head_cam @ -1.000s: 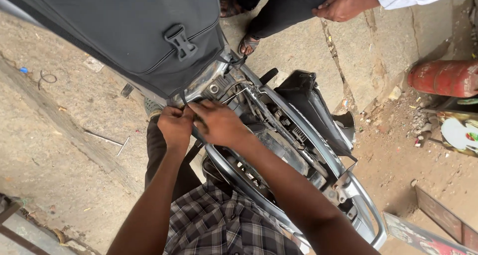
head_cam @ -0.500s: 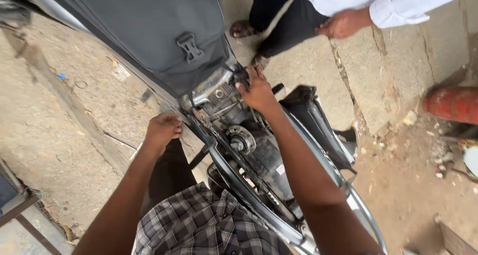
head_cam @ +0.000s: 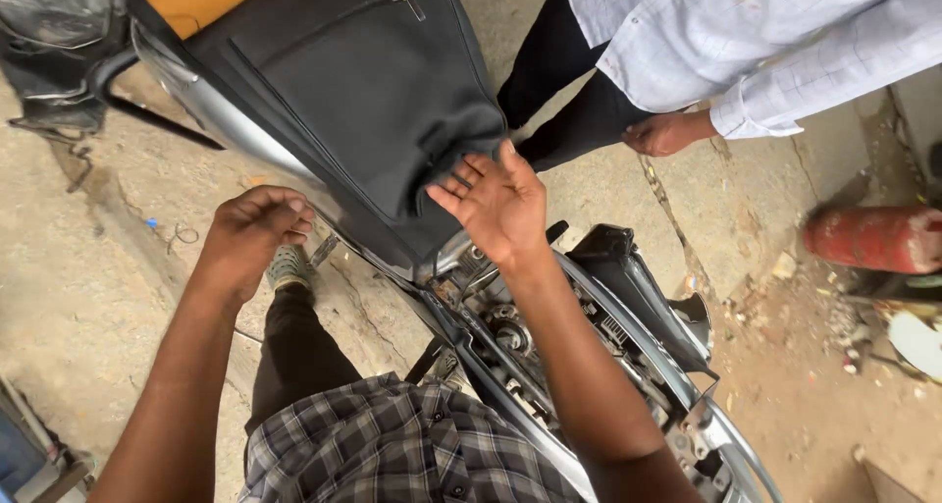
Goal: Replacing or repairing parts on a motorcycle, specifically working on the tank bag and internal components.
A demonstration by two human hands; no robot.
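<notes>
The right hand (head_cam: 498, 201) is held open, palm up, fingers spread, its fingertips touching the lower edge of the black seat (head_cam: 363, 81). The left hand (head_cam: 253, 230) is curled shut, empty as far as can be seen, just beside the seat's left edge. The seat is tilted up over the exposed frame (head_cam: 549, 366). A bystander's hand (head_cam: 665, 133) hangs near. A red cylinder (head_cam: 868, 238) lies on the ground at right.
</notes>
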